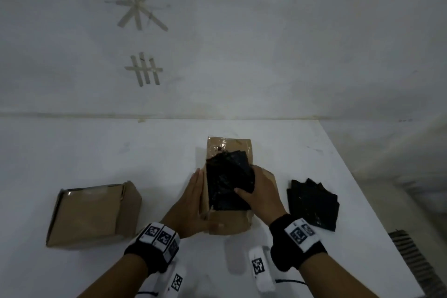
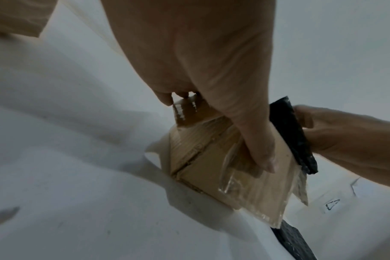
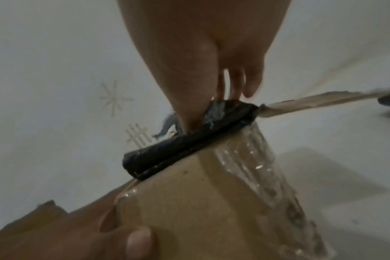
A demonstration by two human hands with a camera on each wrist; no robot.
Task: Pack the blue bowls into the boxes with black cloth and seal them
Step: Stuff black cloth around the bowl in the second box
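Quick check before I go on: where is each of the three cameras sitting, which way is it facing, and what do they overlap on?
Head: worn on the head, looking forward and down at the white table; both forearms, left hand and right hand show.
Left wrist: looks along the left hand at the open box; the right hand also shows.
Right wrist: looks along the right hand gripping the black cloth; a left fingertip shows at bottom.
Shared: all three show the open box and black cloth.

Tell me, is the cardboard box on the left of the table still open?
No, the left box lies apart from both hands with its flaps shut and shiny clear tape across the top.
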